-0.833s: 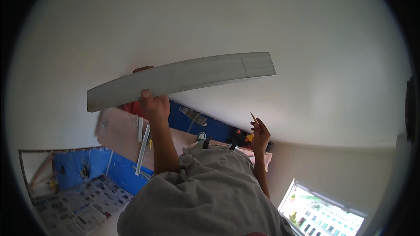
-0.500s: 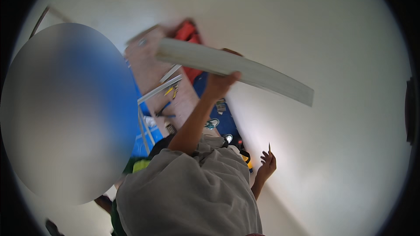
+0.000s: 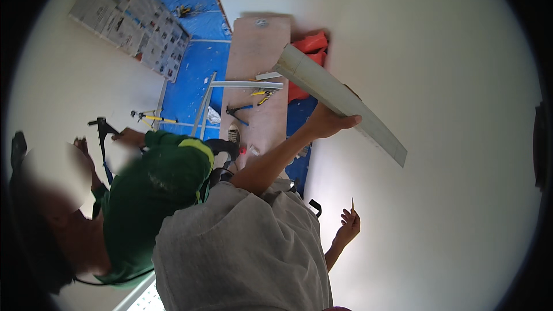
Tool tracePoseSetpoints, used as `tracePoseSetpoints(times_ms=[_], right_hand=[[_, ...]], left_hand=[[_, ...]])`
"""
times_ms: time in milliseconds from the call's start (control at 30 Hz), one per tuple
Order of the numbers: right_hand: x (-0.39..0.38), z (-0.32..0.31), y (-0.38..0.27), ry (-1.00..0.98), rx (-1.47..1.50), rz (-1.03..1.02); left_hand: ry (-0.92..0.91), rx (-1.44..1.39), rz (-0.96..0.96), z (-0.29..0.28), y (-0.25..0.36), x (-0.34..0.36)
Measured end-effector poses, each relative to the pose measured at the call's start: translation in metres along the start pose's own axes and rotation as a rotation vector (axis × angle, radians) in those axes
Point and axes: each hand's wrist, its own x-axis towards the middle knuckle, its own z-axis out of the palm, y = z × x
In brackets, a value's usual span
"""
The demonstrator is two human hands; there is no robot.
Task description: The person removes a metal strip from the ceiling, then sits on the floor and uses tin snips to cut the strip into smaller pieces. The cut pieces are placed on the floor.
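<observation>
My left hand (image 3: 333, 122) is raised in front of me, gripping a long pale grey strip (image 3: 322, 83) along its near edge with the thumb lying across it. The strip is held in the air and slants from upper left down to the right, close to the white wall. A slim, pointed stick like a pencil (image 3: 352, 204) sticks up from my right hand (image 3: 347, 231), whose thumb and fingers pinch it lower down by the wall. Part of the left fingers is hidden behind the strip.
Below runs a brown plank (image 3: 253, 46) with blue-handled pliers (image 3: 239, 109), yellow-handled tools (image 3: 266, 97) and a metal profile (image 3: 247, 84). A red bag (image 3: 311, 52) lies beside it, blue sheeting (image 3: 201, 63) beyond. At left, a co-worker in green (image 3: 164, 178) holds a dark tool (image 3: 103, 138).
The strip and my left hand have shifted right in view, and the strip tilts more steeply down to the right. The view has turned, revealing the co-worker. Both hands keep their grip.
</observation>
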Motion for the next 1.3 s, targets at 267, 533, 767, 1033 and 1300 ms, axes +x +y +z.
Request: tracePoseSetpoints(times_ms=[267,533,767,1033,1300], right_hand=[[0.014,-0.008,0.008,-0.12,-0.073,-0.06],[0.05,0.021,-0.076,0.103,-0.235,-0.255],[0.12,0.076,-0.178,0.3,-0.456,-0.631],[0.267,0.125,-0.204,0.363,-1.033,-1.309],[0.279,0.116,-0.161,0.373,-1.351,-0.964]], left_hand=[[0.206,0.228,-0.053,-0.057,-0.012,-0.047],[0.709,0.226,0.084,-0.235,-0.013,0.017],[0.862,0.511,-0.205,-0.345,-0.087,0.051],[0.602,0.803,-0.858,-0.454,-0.302,0.024],[0.545,0.739,-1.166,-0.465,-0.348,-0.073]])
